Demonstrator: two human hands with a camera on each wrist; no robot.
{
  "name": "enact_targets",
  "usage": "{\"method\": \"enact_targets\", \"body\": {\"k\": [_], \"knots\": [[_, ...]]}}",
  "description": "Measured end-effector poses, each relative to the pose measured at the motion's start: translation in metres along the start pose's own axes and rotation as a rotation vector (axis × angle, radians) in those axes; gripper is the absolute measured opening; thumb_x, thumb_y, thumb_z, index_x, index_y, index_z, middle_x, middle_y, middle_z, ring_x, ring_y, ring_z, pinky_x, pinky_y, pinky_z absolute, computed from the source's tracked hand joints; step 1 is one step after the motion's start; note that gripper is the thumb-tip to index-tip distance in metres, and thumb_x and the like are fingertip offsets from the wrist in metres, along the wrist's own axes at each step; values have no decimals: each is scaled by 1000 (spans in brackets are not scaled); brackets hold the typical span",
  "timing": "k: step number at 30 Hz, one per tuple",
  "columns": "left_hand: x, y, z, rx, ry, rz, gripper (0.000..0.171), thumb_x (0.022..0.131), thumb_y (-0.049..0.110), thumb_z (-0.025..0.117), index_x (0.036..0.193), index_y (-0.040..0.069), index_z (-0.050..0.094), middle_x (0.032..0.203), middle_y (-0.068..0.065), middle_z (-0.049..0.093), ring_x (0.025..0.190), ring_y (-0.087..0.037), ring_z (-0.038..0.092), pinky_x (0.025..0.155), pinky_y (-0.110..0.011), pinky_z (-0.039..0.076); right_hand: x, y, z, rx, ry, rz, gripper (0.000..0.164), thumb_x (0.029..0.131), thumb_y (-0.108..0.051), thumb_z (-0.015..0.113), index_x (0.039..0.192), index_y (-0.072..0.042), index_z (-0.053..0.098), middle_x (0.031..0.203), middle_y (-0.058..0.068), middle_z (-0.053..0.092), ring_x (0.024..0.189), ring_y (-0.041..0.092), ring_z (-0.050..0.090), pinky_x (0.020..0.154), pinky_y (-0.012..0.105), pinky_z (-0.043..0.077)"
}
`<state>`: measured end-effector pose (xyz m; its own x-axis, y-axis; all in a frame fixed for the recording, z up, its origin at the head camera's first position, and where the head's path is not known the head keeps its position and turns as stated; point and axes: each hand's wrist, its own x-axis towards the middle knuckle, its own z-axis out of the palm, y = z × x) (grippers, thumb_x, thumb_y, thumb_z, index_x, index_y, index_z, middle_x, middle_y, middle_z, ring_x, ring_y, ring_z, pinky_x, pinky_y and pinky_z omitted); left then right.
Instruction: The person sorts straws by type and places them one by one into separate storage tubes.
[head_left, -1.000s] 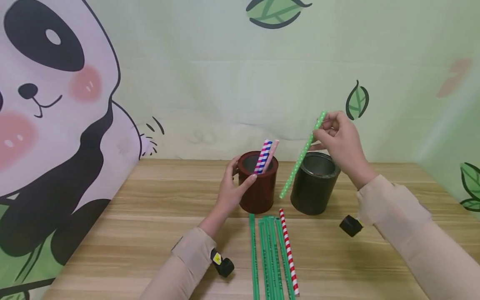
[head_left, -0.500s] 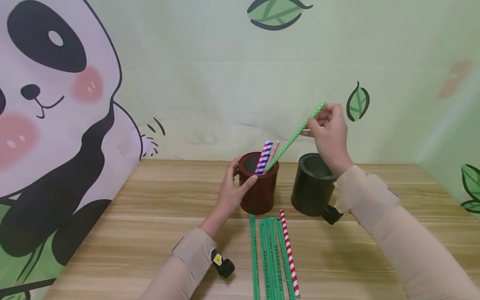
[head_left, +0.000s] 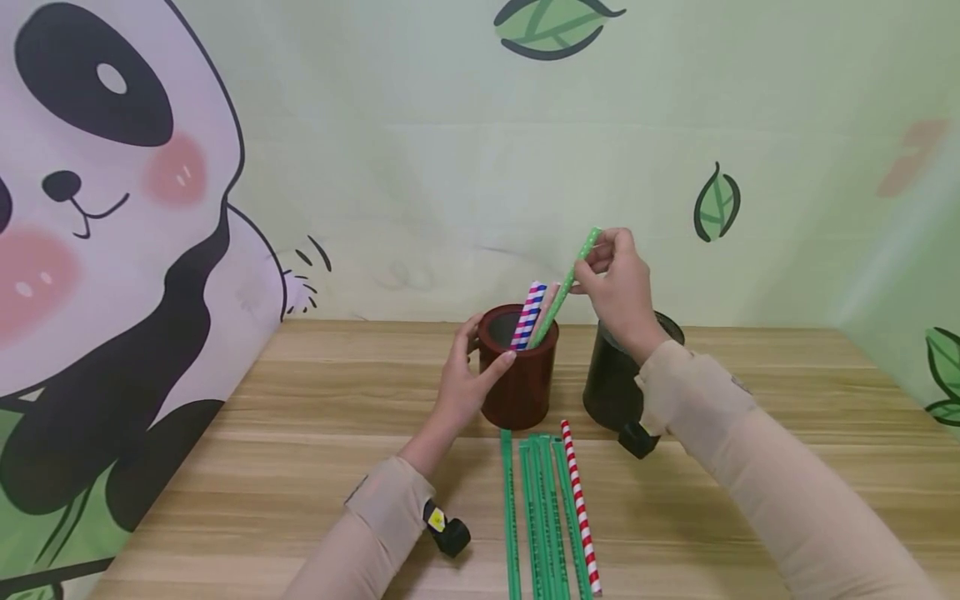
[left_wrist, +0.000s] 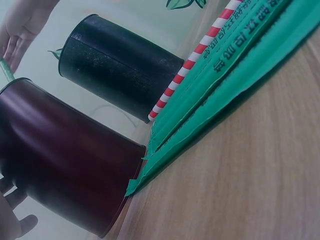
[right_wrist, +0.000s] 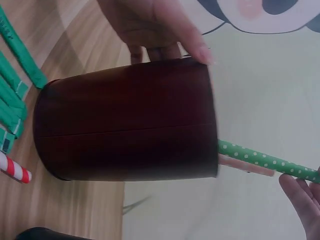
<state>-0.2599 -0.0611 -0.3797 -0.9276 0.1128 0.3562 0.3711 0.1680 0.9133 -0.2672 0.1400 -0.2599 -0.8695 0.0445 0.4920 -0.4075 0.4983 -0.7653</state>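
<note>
My left hand point(head_left: 463, 379) grips the side of a dark red cup point(head_left: 517, 392), thumb at the near rim. A straw with pink, blue and white stripes point(head_left: 527, 317) and a pale pink one point(right_wrist: 247, 165) lean inside it. Between thumb and fingers, my right hand point(head_left: 618, 279) pinches a green straw with white dots point(head_left: 564, 287) near its top. This straw slants down into the red cup beside the pink one; its lower end is hidden by the cup wall. Right of the red cup stands a black cup point(head_left: 609, 387), partly covered by the right hand and wrist.
Several green paper-wrapped sticks point(head_left: 540, 508) with dark printing lie in front of the red cup. A red-and-white striped straw point(head_left: 579, 508) lies along their right side. Behind the wooden table point(head_left: 337, 400) hangs a backdrop with a panda and leaves.
My right hand has moved left and then down with the green dotted straw, from in front of the black cup into the red cup. My left hand stays on the red cup.
</note>
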Motion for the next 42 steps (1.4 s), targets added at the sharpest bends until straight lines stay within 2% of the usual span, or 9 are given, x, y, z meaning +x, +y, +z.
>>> {"method": "enact_targets", "body": {"k": [10,20,23,25,26,30,32,35,42], "knots": [[-1,1,3,-16,9,21,73,84,34,69,147,17,35,144,-9,48,129,-30,45,109,-58,30,-7,15,17,-65,-120,106,36,94,-11,53,124,2,39,106,20,56,93,27,61,77,38,59],[0,-1,5,-27,-5,21,69,87,26,66,147,21,34,146,-10,46,131,-32,43,109,-58,28,-10,17,21,-182,-189,152,40,93,-16,57,126,0,41,103,17,60,88,27,61,73,33,56],[1,2,5,-29,-14,6,70,87,21,65,149,16,32,147,-14,44,132,-35,41,110,-59,27,-10,17,20,-216,-208,163,40,92,-17,57,126,-1,44,101,16,62,83,27,62,69,30,53],[-3,13,3,-28,-20,-3,70,87,18,64,148,12,31,147,-16,43,132,-36,40,110,-59,27,-10,16,19,-230,-221,172,40,91,-18,56,126,-2,44,101,15,63,81,28,64,69,29,52],[-3,12,3,-30,-20,-3,69,87,18,64,148,12,32,146,-16,43,132,-36,41,110,-59,27,-10,15,18,-236,-226,173,40,91,-18,56,126,-2,44,101,15,64,80,28,64,69,30,53],[-3,11,3,-19,-9,14,69,87,26,66,147,16,34,146,-11,45,131,-32,43,109,-57,29,-11,11,13,-247,-227,178,42,92,-19,56,128,-2,43,104,16,64,81,28,66,73,34,55],[0,0,4,-15,0,26,71,85,33,68,147,19,34,145,-8,46,130,-30,44,109,-56,30,-12,9,10,-250,-218,176,41,92,-19,55,127,-2,43,105,17,63,82,28,66,74,36,56],[0,1,3,-10,0,26,75,84,39,68,147,17,34,145,-9,46,130,-30,44,108,-55,30,-16,5,4,-247,-210,174,39,92,-19,54,126,-3,44,106,16,62,84,28,66,74,36,57],[-1,-1,1,-15,4,22,75,84,37,68,147,18,33,145,-10,46,130,-30,43,109,-58,29,-24,-3,-5,-227,-192,154,38,92,-19,53,125,-3,44,105,15,62,80,25,66,71,34,56]]}}
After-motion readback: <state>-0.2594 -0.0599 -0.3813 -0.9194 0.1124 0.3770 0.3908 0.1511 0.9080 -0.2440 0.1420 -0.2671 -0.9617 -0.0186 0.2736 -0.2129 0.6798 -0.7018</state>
